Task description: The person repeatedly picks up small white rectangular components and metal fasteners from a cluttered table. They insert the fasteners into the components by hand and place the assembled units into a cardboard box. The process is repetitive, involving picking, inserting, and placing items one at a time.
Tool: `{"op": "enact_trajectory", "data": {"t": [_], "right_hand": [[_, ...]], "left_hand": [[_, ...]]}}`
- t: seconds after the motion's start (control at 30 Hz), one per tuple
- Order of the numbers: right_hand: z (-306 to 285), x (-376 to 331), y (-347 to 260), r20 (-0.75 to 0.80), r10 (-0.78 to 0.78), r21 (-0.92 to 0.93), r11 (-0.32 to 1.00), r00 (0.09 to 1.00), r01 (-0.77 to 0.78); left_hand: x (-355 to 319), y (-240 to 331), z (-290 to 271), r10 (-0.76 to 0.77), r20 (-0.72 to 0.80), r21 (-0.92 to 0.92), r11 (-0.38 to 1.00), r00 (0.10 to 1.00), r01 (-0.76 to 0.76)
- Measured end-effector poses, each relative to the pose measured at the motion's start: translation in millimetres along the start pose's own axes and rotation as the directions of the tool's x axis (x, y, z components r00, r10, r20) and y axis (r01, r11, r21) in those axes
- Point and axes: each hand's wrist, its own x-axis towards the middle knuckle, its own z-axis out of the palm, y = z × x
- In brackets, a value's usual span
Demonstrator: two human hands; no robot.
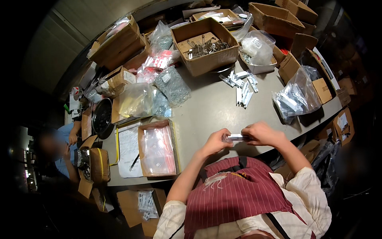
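Both my hands are closed around a short, shiny silver bar-like piece [236, 137] over the near edge of the table. My left hand [216, 142] pinches its left end, where something clear like plastic shows. My right hand [262, 134] grips the other end, and its fingers hide that part. Beyond my hands lies a loose pile of similar silver metal pieces [242, 88]. To the left, a shallow cardboard box [173, 149] holds flat clear plastic bags [157, 149] with reddish edges.
An open cardboard box [209, 65] of metal clips stands at the back. Bagged metal parts [292, 99] lie at the right, more bags [173, 85] at the left. A pen [135, 162] rests on written paper [126, 145]. Another person [65, 143] sits at far left.
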Motion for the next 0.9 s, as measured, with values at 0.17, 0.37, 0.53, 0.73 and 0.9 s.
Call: {"op": "enact_trajectory", "data": {"t": [0.17, 0.37, 0.53, 0.73, 0.9], "right_hand": [[-25, 40, -14, 0.352, -0.078, -0.179, 0.972, 0.933, 0.149], [-42, 63, -20, 0.053, -0.138, 0.171, 0.977, 0.989, 0.127], [-27, 59, -40, -0.348, -0.174, 0.208, 0.944, 0.921, 0.257], [-32, 60, -42, -0.154, -0.338, 0.365, 0.854, 0.929, 0.371], [-40, 66, -43, -0.253, -0.352, 0.334, 0.842, 0.901, 0.423]], "left_hand": [[-5, 10, 2, 0.094, 0.225, 0.092, 0.989, 0.97, -0.117], [-24, 23, 3, 0.034, 0.273, -0.457, 0.884, 0.961, 0.099], [-31, 21, -1, 0.078, 0.155, -0.671, 0.74, 0.985, 0.047], [-24, 29, -20, 0.227, 0.098, -0.631, 0.767, 0.969, -0.116], [-26, 23, -37, 0.272, 0.188, -0.714, 0.698, 0.944, -0.059]]}}
